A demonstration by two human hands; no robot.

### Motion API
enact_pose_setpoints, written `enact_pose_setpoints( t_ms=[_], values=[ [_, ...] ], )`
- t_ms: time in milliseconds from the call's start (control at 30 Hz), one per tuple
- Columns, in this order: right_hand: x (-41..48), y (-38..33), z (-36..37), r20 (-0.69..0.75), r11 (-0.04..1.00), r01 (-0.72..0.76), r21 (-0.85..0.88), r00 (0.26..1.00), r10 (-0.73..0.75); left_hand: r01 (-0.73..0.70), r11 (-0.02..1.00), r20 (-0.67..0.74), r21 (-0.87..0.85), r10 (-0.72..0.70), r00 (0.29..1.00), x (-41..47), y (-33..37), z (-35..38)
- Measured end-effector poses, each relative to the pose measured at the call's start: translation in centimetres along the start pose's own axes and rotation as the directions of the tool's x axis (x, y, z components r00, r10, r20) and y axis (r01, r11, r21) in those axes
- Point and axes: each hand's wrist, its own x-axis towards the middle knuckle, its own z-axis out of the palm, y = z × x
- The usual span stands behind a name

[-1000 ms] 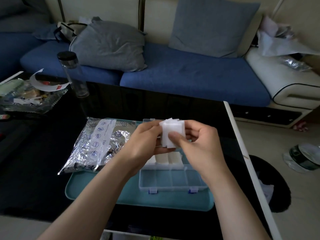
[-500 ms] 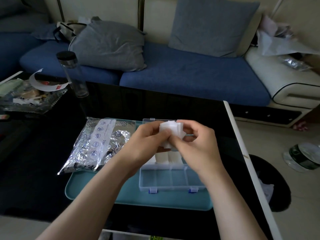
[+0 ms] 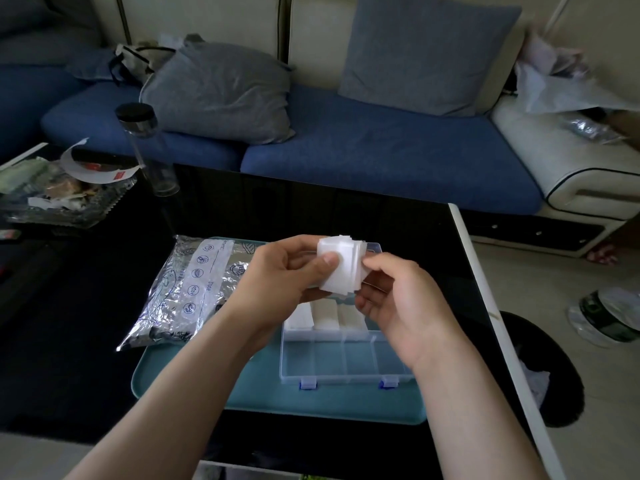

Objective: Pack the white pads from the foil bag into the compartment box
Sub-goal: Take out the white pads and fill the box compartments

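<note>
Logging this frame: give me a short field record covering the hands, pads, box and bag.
left hand: grips the stack of white pads, thumb on its front
right hand: fingers curled round the stack's right edge
stack position: held above the compartment box, not yet in it
box state: open on the teal tray; far row holds packed pads, near row bare
foil bag: lies left of the box, partly on the tray

Teal tray (image 3: 194, 382), clear bottle (image 3: 147, 150), blue sofa (image 3: 381, 150), grey cushions (image 3: 221, 91)
</note>
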Motion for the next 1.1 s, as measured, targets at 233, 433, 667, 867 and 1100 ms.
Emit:
enact_pose_setpoints(
  t_ms=[233,433,667,867,1100],
  values=[
    [0.0,-0.2,0.6,-0.012,0.997,0.077,0.009,0.997,-0.077,0.054,0.992,-0.025,-0.116,-0.058,0.998,0.3,0.1,-0.2],
    [-0.1,0.0,0.3,-0.139,0.921,0.341,-0.186,0.919,-0.369,0.085,0.92,-0.171,-0.382,-0.161,0.972,0.5,0.9,-0.1],
    [-0.5,0.2,0.6,-0.061,0.806,0.481,-0.346,0.846,-0.53,-0.012,0.998,-0.122,-0.055,0.005,0.993,0.0,0.2,0.4],
    [0.0,1.6,1.6,-0.067,0.656,0.537,-0.531,0.745,-0.664,-0.024,0.998,-0.036,-0.064,0.022,0.999,-0.3,0.2,1.6],
    [-0.3,1.7,2.7,-0.115,0.572,0.557,-0.603,0.648,-0.753,-0.006,0.996,-0.02,-0.086,0.004,1.0,-0.2,-0.2,2.3]
  ],
)
